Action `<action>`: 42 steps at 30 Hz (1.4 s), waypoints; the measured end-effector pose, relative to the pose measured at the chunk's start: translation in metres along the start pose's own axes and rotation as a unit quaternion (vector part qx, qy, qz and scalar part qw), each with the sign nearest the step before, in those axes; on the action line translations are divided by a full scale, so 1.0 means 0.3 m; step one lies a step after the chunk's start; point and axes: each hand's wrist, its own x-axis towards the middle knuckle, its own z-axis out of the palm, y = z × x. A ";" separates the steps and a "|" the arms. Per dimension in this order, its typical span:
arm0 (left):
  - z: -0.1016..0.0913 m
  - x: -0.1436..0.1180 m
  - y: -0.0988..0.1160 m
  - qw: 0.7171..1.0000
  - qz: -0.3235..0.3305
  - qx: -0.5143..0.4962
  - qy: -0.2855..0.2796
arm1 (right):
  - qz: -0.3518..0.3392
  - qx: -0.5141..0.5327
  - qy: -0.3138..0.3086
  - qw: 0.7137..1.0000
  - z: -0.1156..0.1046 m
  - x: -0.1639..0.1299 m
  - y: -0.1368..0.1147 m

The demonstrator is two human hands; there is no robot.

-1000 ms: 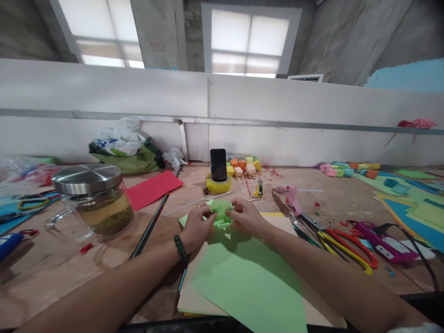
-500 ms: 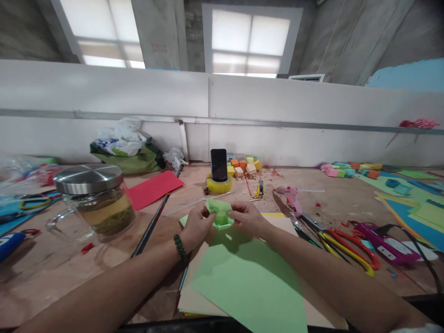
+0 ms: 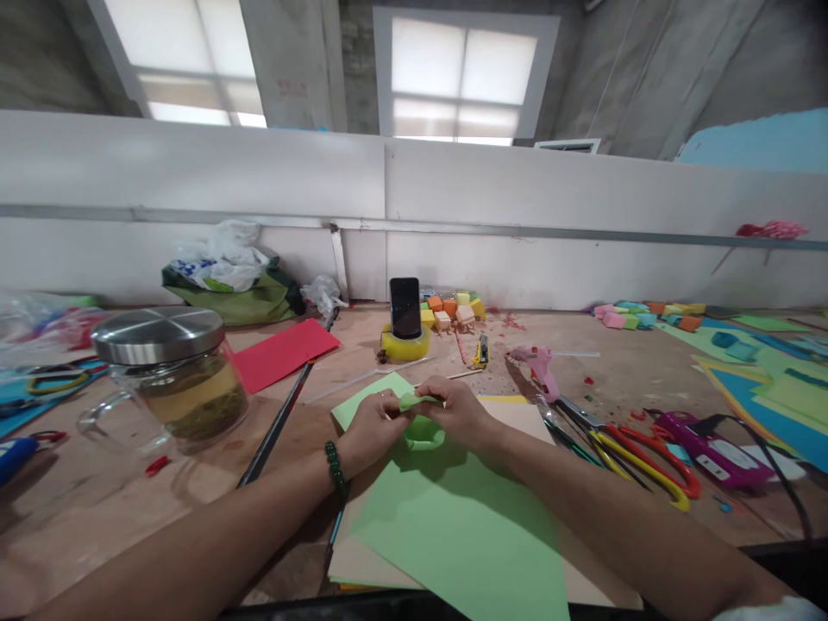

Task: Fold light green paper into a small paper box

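Observation:
Between both hands is a small folded piece of light green paper (image 3: 423,434), partly hidden by fingers. My left hand (image 3: 375,423) pinches its left side, a green bead bracelet on the wrist. On the other side my right hand (image 3: 458,412) is closed with its fingertips on the paper's upper edge. A curved open part of the folded paper hangs just below the fingers. Under the hands lies a large light green sheet (image 3: 466,526), on top of a stack of beige paper (image 3: 368,552).
Left stand a lidded glass tea mug (image 3: 187,388) and a red sheet (image 3: 285,354). Behind the hands are a phone (image 3: 404,306) on yellow tape (image 3: 407,345), small paper cubes (image 3: 453,312) and a yellow cutter (image 3: 480,352). Right lie a pink glue gun (image 3: 542,371), scissors (image 3: 647,457) and a purple tool (image 3: 711,453).
The folded green paper has been turned, and its opening now faces differently below the fingers. My hands have drawn closer together over its upper edge. The view has shifted slightly.

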 end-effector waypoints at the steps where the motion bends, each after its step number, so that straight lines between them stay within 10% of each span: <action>1: -0.001 0.001 -0.003 1.000 -0.002 -0.003 0.003 | -0.004 -0.004 0.002 1.000 -0.002 0.000 -0.001; 13: -0.038 0.034 -0.039 0.994 -0.023 -0.036 0.104 | 0.147 0.214 -0.007 0.966 -0.012 0.012 -0.013; 42: -0.005 -0.010 0.022 0.998 0.005 0.065 -0.026 | 0.167 0.203 0.023 0.965 0.028 0.001 0.018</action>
